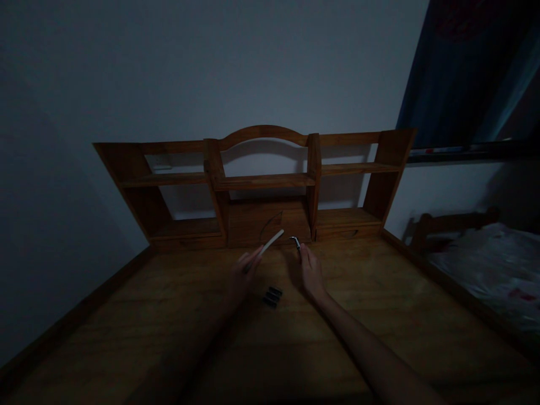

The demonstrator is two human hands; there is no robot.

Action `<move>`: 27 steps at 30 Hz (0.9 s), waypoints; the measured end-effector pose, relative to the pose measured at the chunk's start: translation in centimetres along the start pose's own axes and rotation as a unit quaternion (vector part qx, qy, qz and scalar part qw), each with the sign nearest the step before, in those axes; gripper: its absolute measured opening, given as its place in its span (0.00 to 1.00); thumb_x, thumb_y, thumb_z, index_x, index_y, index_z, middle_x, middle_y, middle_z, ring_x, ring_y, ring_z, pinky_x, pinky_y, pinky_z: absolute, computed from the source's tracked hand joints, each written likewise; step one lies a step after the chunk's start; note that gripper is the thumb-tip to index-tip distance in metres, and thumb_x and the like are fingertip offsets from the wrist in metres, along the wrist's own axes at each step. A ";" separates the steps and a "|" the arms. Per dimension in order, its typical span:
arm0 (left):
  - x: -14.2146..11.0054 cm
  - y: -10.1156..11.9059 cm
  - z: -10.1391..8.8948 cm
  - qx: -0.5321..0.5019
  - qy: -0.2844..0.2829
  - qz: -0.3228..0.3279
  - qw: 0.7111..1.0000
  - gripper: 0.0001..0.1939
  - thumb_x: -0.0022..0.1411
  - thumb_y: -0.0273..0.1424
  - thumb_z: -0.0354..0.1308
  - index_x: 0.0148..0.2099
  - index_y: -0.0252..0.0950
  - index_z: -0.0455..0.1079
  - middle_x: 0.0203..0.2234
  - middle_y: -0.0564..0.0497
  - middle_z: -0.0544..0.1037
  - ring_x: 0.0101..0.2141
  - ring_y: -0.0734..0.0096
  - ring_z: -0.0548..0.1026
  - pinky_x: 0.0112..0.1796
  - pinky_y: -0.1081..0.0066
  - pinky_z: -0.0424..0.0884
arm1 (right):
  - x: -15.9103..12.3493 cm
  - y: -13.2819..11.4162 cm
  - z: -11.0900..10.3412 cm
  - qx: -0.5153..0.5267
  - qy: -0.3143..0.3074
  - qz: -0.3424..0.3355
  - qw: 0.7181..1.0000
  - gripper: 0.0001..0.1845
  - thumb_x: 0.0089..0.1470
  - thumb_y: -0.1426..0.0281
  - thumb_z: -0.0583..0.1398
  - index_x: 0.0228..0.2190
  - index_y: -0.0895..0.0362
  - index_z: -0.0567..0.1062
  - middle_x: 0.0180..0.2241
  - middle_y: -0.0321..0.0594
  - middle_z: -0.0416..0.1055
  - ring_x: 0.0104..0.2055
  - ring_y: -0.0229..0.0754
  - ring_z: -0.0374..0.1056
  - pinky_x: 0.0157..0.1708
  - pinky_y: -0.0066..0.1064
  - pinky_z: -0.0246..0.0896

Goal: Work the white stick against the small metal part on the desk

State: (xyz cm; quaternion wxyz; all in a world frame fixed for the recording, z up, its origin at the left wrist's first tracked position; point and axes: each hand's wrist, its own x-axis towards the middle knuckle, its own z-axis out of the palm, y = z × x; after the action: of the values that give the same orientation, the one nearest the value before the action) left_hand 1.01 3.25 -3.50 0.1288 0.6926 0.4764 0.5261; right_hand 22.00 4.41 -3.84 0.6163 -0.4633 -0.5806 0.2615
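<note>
My left hand (243,274) is closed around the lower end of a slim, pale stick (271,242), which slants up and to the right. In my right hand (311,271) is a small dark-handled tool with a shiny bent metal tip (295,241); its exact kind is too dim to make out. The tip points left, toward the stick, with a gap between them. Below and between the hands, a few short black cylinders (272,297) lie side by side on the wooden desk (363,292). Dim light hides most finger detail.
A wooden shelf unit (265,181) with several compartments stands along the desk's back edge, against the wall. Raised wooden edging (447,286) runs down the desk's right side. Beyond it lies a pile of translucent plastic (498,264). A dark curtain (447,84) hangs at upper right.
</note>
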 end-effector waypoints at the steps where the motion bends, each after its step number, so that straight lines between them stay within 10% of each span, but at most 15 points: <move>1: 0.0 0.1 0.0 0.000 0.000 0.001 1.000 0.19 0.69 0.39 0.51 0.58 0.44 0.71 0.48 0.49 0.79 0.47 0.64 0.76 0.49 0.64 0.72 | 0.0 0.1 0.0 0.000 -0.002 0.001 1.000 0.25 0.66 0.53 0.47 0.36 0.56 0.75 0.33 0.40 0.74 0.34 0.44 0.67 0.36 0.31 0.57; 27: -0.2 0.4 0.0 0.004 -0.024 0.009 1.000 0.19 0.69 0.39 0.50 0.58 0.44 0.71 0.46 0.50 0.79 0.45 0.65 0.76 0.48 0.65 0.72 | -0.2 -0.6 -0.1 0.028 -0.006 -0.002 1.000 0.25 0.65 0.53 0.47 0.34 0.57 0.75 0.30 0.38 0.72 0.33 0.43 0.65 0.35 0.30 0.56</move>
State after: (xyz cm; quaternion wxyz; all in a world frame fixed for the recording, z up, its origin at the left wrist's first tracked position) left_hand 1.22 2.87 -3.34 0.1325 0.7096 0.4691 0.5088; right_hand 21.90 3.94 -3.41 0.6259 -0.4434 -0.5778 0.2790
